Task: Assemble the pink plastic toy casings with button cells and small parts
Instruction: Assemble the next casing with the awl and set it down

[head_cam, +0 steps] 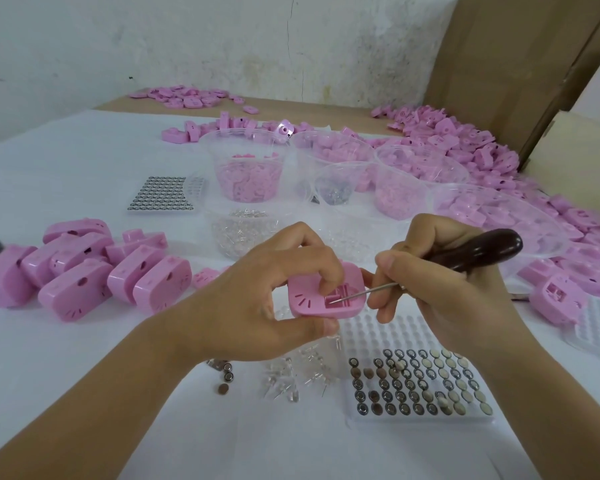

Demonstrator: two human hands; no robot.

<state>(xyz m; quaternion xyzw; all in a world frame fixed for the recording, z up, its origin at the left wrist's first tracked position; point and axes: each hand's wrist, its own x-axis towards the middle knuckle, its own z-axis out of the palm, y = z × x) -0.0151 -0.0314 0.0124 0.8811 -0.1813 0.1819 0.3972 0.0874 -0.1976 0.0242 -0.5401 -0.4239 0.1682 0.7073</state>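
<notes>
**Pink casing (305, 299) being probed at the centre of the frame**

Closed pink shells (84, 268) are lying heaped at the left edge, on the white cloth (66, 375) that is covering the table. Above them, towards the upper left, a full battery tray (163, 194) is sitting flat.

Moving right, the left hand (257, 292) is gripping the pink casing just above the cloth at mid-frame. Its thumb is curling along the near edge, while its fingers are folding over the far edge and one fingertip is pressing down beside the open recess. Under that wrist, a few loose button cells (226, 372) and a scatter of clear small parts (291, 375) are lying on the cloth.

Behind the hands, clear tubs (219, 150) are standing in a cluster, holding pink pieces and clear bits.

Right of the casing, the right hand (440, 285) is closing round a pointed tool (485, 247). Thumb and forefinger are pinching the thin metal shaft, the dark rounded handle is sticking out past the knuckles, and the tip is reaching into the casing's recess. Below this hand, a part-filled tray of button cells (420, 386) is resting near the bottom of the frame.

Along the right edge a long heap of pink parts (482, 150) is spreading back towards the cardboard boxes (516, 57) that are leaning in the upper right corner
</notes>
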